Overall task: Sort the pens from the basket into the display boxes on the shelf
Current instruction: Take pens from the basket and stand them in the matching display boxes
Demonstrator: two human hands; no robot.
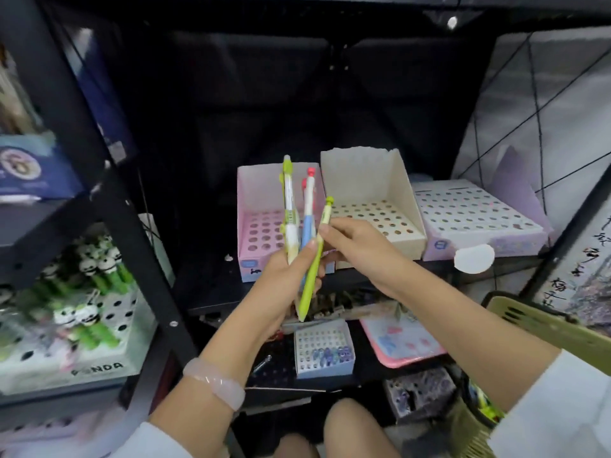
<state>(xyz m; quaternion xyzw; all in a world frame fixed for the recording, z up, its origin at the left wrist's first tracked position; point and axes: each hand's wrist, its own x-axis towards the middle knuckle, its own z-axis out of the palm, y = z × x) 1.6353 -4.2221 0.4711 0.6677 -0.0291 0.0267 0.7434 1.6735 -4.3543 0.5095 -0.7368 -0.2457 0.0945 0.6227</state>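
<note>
A person's left hand (291,272) grips a bunch of pens: a green-and-white pen (288,206) and a blue pen (308,213) stand upright. The right hand (357,246) pinches a lime green pen (314,262) that leans against that bunch. Behind the hands, on the dark shelf (211,285), sit three display boxes with holed floors: a pink box (258,223), a cream box (373,206) and a lilac box (476,219). The olive basket (542,322) hangs at the right forearm. Panda pens (89,259) fill a box at far left.
</note>
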